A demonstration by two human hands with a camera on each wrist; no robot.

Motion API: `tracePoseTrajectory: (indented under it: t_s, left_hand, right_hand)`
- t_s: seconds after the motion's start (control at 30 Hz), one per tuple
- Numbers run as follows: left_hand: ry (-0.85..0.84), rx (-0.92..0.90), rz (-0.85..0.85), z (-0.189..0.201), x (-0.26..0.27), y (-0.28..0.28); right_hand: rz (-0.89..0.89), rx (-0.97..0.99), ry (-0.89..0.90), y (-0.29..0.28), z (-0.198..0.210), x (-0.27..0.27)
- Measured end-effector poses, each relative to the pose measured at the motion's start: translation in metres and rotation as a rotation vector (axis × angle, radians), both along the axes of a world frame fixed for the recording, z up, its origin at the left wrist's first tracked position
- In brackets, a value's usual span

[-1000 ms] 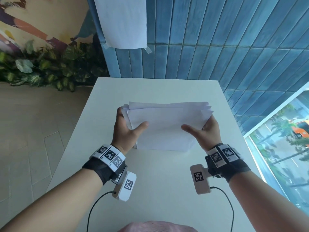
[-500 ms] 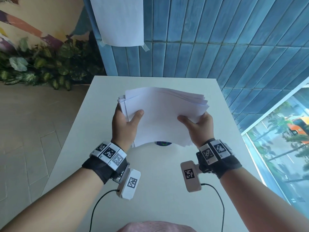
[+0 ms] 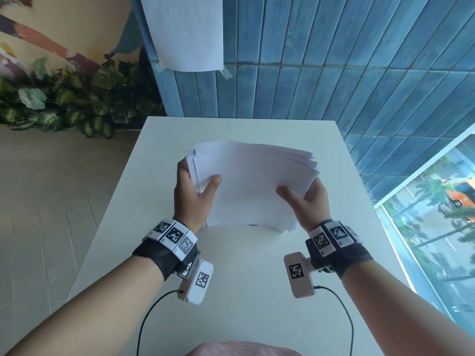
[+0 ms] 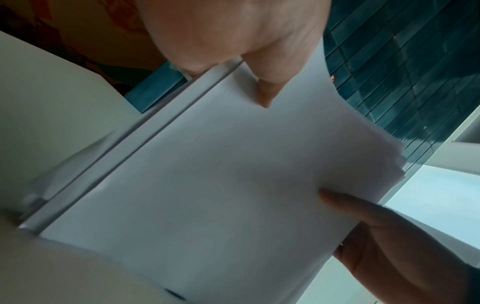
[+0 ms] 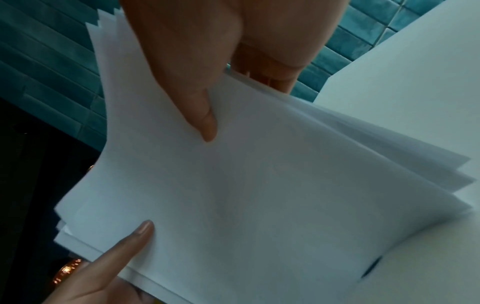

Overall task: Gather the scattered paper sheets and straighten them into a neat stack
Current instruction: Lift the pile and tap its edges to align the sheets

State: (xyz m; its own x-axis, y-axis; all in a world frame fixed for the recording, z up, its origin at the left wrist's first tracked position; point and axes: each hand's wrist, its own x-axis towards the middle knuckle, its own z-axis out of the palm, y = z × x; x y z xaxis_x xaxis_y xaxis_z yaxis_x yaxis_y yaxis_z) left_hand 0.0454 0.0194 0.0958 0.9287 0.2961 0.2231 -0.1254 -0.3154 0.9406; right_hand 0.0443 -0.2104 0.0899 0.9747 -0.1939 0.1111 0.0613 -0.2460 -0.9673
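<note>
Since a second ago we have lifted the paper stack (image 3: pixel 253 183) off the white table (image 3: pixel 246 273) and tilted it. Left hand (image 3: pixel 192 194) and right hand (image 3: pixel 307 201) each pinch a side; edges fanned, uneven.

- Paper sheets (image 3: pixel 253 186): plain white, unprinted on the side facing up.
- Table (image 3: pixel 246 278): matte white.
- Wall tiles (image 3: pixel 334 60): glossy blue, narrow.
- Taped sheet (image 3: pixel 185 32) on the wall: white.
- Wrist bands (image 3: pixel 173 237): black, carrying white blocks with black square-code markings.
- Foliage (image 3: pixel 64 104): green, some leaves pale.
- Floor (image 3: pixel 46 201): beige tile.
</note>
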Motion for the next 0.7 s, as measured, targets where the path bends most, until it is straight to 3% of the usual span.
tracePoseTrajectory:
  t_s: [0.23,0.37,0.7]
  left_hand:
    - [0.224,-0.157,-0.062,-0.019,-0.003,-0.002]
    - [0.167,-0.156,0.003,-0.012,-0.001,-0.008]
    - [0.052,-0.117,-0.029,0.000,-0.002,0.006]
  right_hand:
    - [-0.012,0.021,0.038,0.008,-0.007,0.002]
    - [-0.055,0.007,0.006,0.012,-0.002,0.007]
    - [0.011,0.124,-0.009,0.001,0.005,0.007]
